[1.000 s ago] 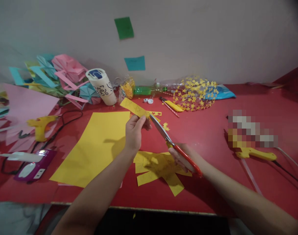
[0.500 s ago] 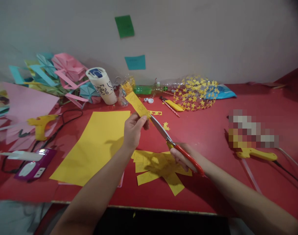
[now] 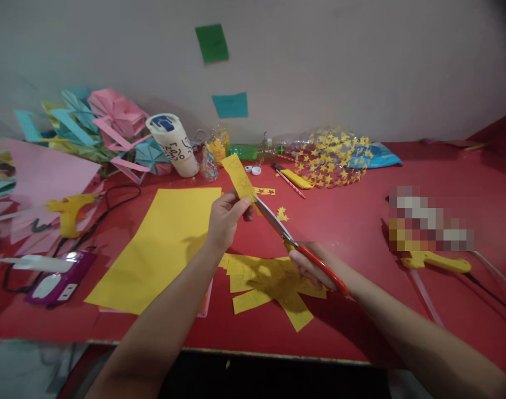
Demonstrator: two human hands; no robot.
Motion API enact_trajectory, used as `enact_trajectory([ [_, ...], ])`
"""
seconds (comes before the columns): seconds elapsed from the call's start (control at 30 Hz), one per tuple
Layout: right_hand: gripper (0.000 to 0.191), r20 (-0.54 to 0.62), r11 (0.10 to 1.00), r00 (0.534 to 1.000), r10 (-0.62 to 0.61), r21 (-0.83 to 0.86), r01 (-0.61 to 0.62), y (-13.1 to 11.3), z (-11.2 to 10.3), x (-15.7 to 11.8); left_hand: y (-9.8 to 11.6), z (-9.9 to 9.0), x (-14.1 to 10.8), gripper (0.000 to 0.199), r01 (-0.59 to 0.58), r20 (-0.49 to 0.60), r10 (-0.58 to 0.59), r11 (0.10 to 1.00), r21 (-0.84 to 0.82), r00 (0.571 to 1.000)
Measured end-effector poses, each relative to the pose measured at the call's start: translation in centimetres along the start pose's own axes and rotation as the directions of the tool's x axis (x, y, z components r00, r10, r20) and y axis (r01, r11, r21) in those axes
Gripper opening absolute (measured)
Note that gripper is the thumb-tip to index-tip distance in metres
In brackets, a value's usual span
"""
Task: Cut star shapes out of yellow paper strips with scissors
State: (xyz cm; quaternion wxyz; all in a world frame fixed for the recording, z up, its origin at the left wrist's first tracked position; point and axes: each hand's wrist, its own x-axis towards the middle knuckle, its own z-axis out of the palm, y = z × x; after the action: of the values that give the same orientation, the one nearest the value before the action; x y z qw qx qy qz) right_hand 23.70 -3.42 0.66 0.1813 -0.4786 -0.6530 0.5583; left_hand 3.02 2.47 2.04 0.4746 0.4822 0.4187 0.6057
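My left hand (image 3: 230, 219) pinches a yellow paper strip (image 3: 239, 174) that has stars drawn on it. Red-handled scissors (image 3: 319, 266) are in my right hand (image 3: 306, 266), their blade tips touching the strip's lower end beside my left thumb. Below my hands, several yellow strips (image 3: 253, 299) with drawings lie overlapping on the red table. Small cut yellow stars (image 3: 282, 214) rest just right of the blades. A large yellow sheet (image 3: 153, 249) lies left of my hands, partly under my left forearm.
At the back stand a white tumbler (image 3: 173, 147), a green bottle (image 3: 244, 152) and a star-covered clear object (image 3: 333, 158). Yellow glue guns lie left (image 3: 71, 215) and right (image 3: 435, 260). A purple power strip (image 3: 61, 280) and paper decorations (image 3: 119, 113) are at the left.
The yellow strip has turned more upright, its upper end shifting right. My left hand has moved slightly with it, while the scissors stay almost in place.
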Motion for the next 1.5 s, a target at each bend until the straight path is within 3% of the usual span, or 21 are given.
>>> enact_trajectory([
  [0.47,0.054,0.016,1.0,1.0,0.022,0.01,-0.022,2.0,-0.1,0.7,1.0,-1.1,0.7,0.014,0.094,0.077,-0.098,0.994,0.046,0.992],
  [0.6,0.054,0.011,0.999,0.999,-0.035,-0.002,0.035,1.9,-0.1,0.8,1.1,-1.3,0.8,0.013,0.093,0.103,-0.099,0.993,0.067,0.99],
  [1.23,0.056,-0.014,0.999,1.0,0.026,-0.023,-0.027,1.2,-0.1,0.8,1.0,-1.5,0.8,0.015,0.094,0.105,-0.103,0.991,0.095,0.989],
  [1.5,0.055,-0.005,1.0,1.0,-0.008,-0.012,0.008,0.9,-0.2,0.7,0.7,-1.5,0.8,0.014,0.081,0.126,-0.089,0.994,0.074,0.988],
])
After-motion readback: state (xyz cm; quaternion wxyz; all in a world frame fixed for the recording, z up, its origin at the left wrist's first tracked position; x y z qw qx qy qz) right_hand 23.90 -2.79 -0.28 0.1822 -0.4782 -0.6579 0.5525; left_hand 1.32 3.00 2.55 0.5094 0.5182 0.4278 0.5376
